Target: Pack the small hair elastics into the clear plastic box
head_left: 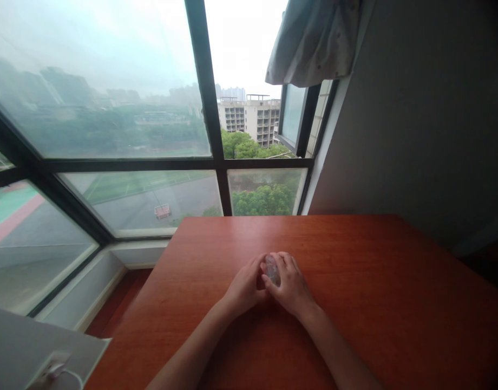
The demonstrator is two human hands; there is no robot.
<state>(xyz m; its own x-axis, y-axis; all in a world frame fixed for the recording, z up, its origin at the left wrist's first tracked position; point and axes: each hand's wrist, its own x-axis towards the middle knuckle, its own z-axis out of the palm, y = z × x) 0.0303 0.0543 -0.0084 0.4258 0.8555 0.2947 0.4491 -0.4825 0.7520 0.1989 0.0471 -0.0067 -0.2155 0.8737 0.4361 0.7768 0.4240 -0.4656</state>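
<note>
Between my two hands, over the middle of the table, is a small clear see-through object [272, 269], perhaps plastic or glass; its kind is hard to make out. My right hand [293, 286] curls round its right side, with the thumb in front and the fingers over the top. From the other side my left hand [244, 286] closes in, its fingertips against the object's left edge and its thumb lower down near the right thumb. Fingers cover much of the object, so its underside is hidden.
The reddish-brown wooden table [374, 281] spreads under both arms. Behind it stand dark-framed windows [218, 162], one pane swung outward, with a pale curtain [314, 43] above. A grey wall [411, 119] rises at the right. At lower left is a socket with a white plug [56, 371].
</note>
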